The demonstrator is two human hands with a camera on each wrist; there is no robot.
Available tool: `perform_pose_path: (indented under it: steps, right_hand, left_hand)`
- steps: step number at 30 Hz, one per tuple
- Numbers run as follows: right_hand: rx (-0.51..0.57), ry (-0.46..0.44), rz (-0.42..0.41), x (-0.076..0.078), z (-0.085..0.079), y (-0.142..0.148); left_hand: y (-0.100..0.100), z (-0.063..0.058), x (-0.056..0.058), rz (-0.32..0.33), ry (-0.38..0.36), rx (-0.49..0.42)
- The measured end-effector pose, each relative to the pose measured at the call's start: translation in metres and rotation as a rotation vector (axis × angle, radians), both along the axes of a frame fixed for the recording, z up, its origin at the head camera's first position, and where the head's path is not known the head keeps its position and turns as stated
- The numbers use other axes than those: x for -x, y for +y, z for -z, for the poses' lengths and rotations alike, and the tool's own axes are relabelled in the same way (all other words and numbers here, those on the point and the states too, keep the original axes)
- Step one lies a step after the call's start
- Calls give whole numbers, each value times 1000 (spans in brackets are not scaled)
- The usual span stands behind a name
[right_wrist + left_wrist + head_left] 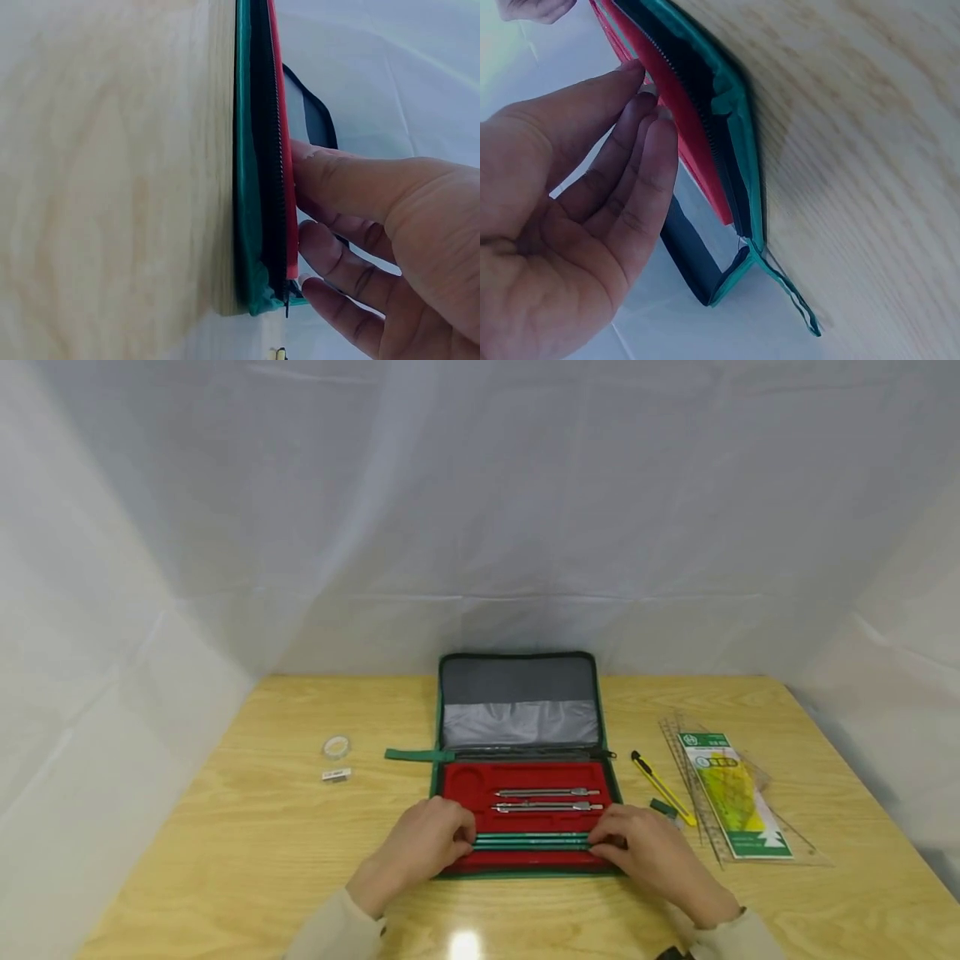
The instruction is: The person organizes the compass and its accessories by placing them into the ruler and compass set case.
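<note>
Pinching thin green pencils [531, 842] by both ends with thumb-and-finger grip of left hand [429, 837] and right hand [647, 843]. Held across red moulded insert [465, 787] of open green zip case [519, 682] on light wooden bench [262, 827]. Seated or hovering, can't tell.

I see green pencils [531, 841] side by side, ends pinched by left hand [427, 839] and right hand [648, 847]; open red-trayed case [543, 773] beneath grip.

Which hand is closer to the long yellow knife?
Right. The right hand is just left of the knife; the left hand is farther, over the left end of the open green case.
</note>
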State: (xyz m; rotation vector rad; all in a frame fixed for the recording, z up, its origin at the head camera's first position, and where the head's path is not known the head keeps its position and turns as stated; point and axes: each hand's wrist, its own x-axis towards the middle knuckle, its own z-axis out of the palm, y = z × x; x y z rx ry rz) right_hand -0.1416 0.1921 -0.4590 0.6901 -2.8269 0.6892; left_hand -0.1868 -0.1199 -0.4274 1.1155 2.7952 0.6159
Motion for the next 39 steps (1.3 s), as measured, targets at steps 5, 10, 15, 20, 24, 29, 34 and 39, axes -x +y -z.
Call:
perform_pose_path:
  steps: [5, 10, 15, 20, 24, 29, 34, 39]
  right_hand:
    - [5, 35, -12, 0, 0, 0]
    - [45, 50, -57, 1, -1, -3]
    - [40, 37, -35, 0, -1, -3]
    - [64, 31, -49, -2, 0, -1]
    - [53, 30, -44, -2, -1, -2]
    - [28, 25, -33, -2, -1, -3]
    - [46, 1, -44, -1, -1, -1]
    - [56, -27, -46, -1, -1, 1]
  left_hand:
    - [-1, 0, 0, 7, 11, 20]
    - [-2, 1, 0, 11, 6, 27]
    - [-2, 0, -1, 11, -2, 32]
    - [-2, -1, -2, 14, 2, 35]
    - [-2, -1, -2, 8, 11, 39]
    - [-2, 1, -1, -9, 26, 54]
    - [-2, 0, -2, -5, 19, 53]
    - [-3, -3, -4, 9, -4, 51]
